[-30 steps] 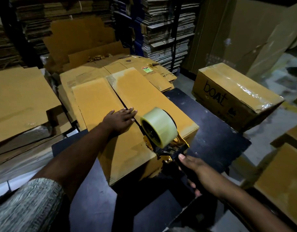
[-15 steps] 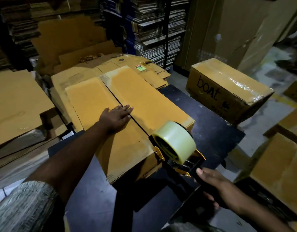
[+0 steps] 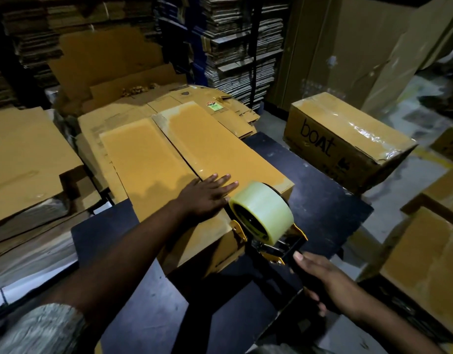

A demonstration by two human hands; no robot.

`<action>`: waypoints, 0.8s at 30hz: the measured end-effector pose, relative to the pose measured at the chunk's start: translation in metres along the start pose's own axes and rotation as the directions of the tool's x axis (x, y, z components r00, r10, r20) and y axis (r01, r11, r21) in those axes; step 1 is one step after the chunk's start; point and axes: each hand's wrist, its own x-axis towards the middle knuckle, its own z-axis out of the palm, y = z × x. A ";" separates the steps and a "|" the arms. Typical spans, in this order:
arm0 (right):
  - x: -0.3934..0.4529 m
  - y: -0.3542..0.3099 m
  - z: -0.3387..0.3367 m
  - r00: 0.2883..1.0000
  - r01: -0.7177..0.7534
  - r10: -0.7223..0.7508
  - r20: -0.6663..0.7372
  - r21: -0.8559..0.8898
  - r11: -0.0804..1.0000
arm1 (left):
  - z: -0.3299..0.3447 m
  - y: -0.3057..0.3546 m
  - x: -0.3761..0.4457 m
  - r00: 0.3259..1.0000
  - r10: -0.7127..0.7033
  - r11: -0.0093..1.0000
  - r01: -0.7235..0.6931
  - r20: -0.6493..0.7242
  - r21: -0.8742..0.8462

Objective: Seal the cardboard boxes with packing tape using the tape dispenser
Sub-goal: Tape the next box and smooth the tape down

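My left hand lies flat, fingers spread, across the centre seam of the cardboard box. Just beside it to the right, my right hand grips the tape dispenser handle, roll at the box's near edge on the dark table.
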 end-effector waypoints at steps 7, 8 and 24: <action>0.033 -0.014 0.001 1.000 0.019 -0.019 0.017 -0.016 1.000 | -0.017 -0.023 0.020 0.998 -0.046 0.999 0.046 0.042 -0.015; 0.032 -0.010 0.000 1.000 0.012 -0.011 0.018 -0.020 1.000 | -0.018 -0.024 0.020 0.999 -0.024 1.000 0.024 0.047 0.005; 0.041 0.076 -0.016 0.986 0.099 -0.144 0.086 0.398 0.912 | -0.020 -0.021 0.019 1.000 -0.015 1.000 0.015 -0.007 0.004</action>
